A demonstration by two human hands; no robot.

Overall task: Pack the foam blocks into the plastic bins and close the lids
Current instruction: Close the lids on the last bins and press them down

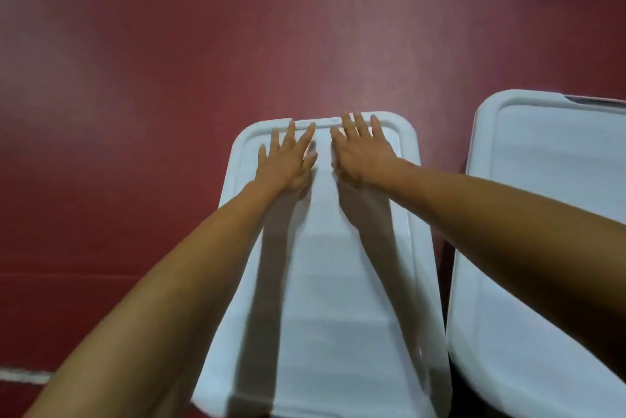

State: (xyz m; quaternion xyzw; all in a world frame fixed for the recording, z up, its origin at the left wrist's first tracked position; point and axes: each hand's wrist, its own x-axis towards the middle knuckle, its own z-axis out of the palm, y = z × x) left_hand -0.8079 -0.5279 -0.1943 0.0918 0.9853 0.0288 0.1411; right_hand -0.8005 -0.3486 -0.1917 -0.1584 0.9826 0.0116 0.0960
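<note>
A white plastic bin lid (325, 282) lies flat on a bin in the middle of the head view, running away from me. Both palms rest flat on its far end. My left hand (288, 156) has its fingers spread and holds nothing. My right hand (362, 150) lies beside it, fingers apart and reaching the far rim. A second white lidded bin (548, 214) stands to the right, partly crossed by my right forearm. No foam blocks show; the bins' insides are hidden under the lids.
The bins stand on a dark red floor (169, 62) that fills the left and far side. A white floor line (23, 376) runs at the lower left. A narrow dark gap (449, 268) separates the two bins.
</note>
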